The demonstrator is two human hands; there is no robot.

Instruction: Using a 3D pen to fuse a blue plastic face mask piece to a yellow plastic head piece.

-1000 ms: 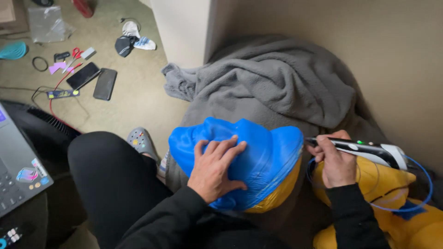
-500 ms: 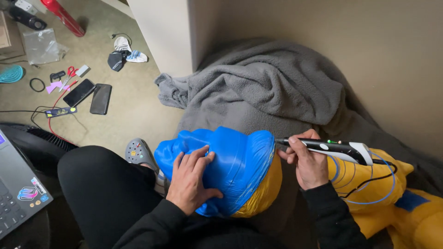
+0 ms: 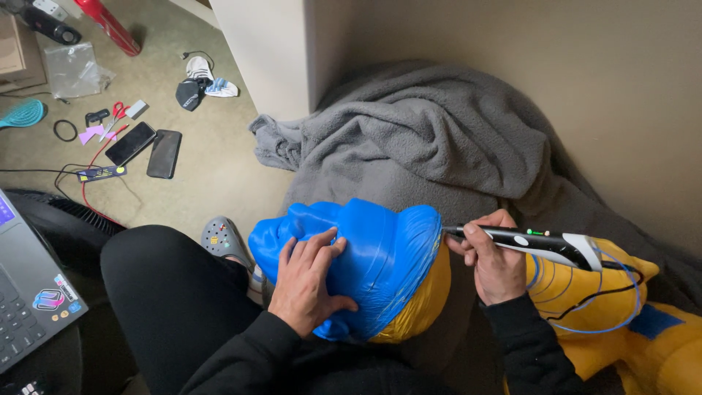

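Your left hand [image 3: 307, 281] presses flat, gripping nothing, steadying the glossy blue-and-yellow plastic helmet-shaped shell [image 3: 380, 256] on your lap. Your right hand [image 3: 496, 262] pinches a black-and-white pen-shaped tool [image 3: 530, 241], tip touching the shell's right edge.

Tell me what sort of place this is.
Most likely a room in a home, used as a hobby corner on the floor. A grey fleece blanket is heaped against the wall, two phones and scissors lie on the carpet, and a laptop sits open nearby.
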